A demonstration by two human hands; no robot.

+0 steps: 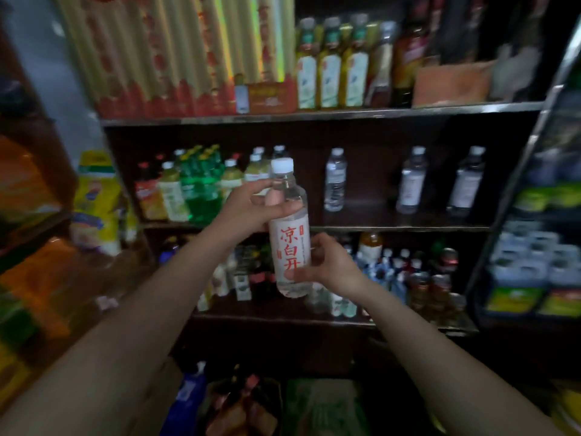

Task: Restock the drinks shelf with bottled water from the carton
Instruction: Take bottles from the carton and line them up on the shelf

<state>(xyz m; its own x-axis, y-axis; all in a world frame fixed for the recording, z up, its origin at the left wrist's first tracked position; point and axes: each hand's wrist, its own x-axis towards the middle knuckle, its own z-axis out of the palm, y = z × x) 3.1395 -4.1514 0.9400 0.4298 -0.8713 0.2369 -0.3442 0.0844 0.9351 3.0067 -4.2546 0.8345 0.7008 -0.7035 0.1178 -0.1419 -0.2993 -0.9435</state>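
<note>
I see the water bottle [290,228] held upright in front of the middle shelf [393,228], clear plastic with a white cap and a pale label printed in red with 凉白开 running down it. My left hand [251,209] wraps the upper part just under the neck, thumb across the front and fingers curled round the far side. My right hand [327,262] pinches the lower part, thumb pressed on the bottom of the label and fingers closed behind it, so both hands grip the same bottle

On the far middle shelf to the right, three more clear bottles [335,180] with white caps stand well apart from one another; their labels are too blurred for me to read. To the left on that shelf sits a tight cluster of green and yellow soft drinks [195,187]. The top shelf carries tea-coloured bottles with pale labels [330,64] and red and gold packs [176,58]. The lower shelf is crowded with small bottles and cans [418,278], print unreadable. Yellow bags [96,196] hang at the left
</note>
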